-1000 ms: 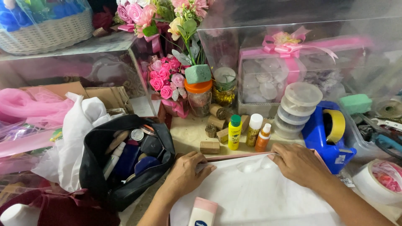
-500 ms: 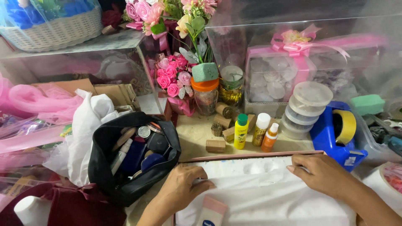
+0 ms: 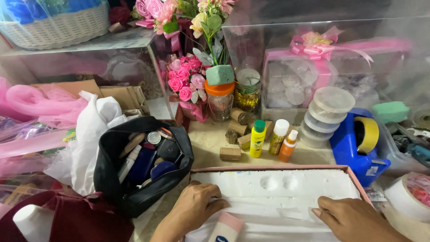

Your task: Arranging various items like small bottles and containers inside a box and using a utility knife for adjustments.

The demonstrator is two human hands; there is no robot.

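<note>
Head view, looking down at our crowded counter (image 3: 210, 148): we list a shallow pink-rimmed box (image 3: 268, 169) at the near edge, filled with a white foam insert (image 3: 286, 197) bearing two round hollows. Our left hand (image 3: 195, 208) rests flat on the insert's left end, fingers loosely spread and holding nothing; our right hand (image 3: 354, 217) lies on its right end, fingertips pressing the white sheet, palm empty too. A pink-capped tube (image 3: 226, 228) lies on the insert between the hands, at the frame's bottom. Left of the box sits an open black pouch (image 3: 139, 166) of cosmetics; behind it, a yellow bottle (image 3: 257, 139), two smaller bottles, wooden spools and a blue tape dispenser (image 3: 354, 150). We judge the step as smoothing and seating the insert; any next move calls for even pressure from both palms.
</note>
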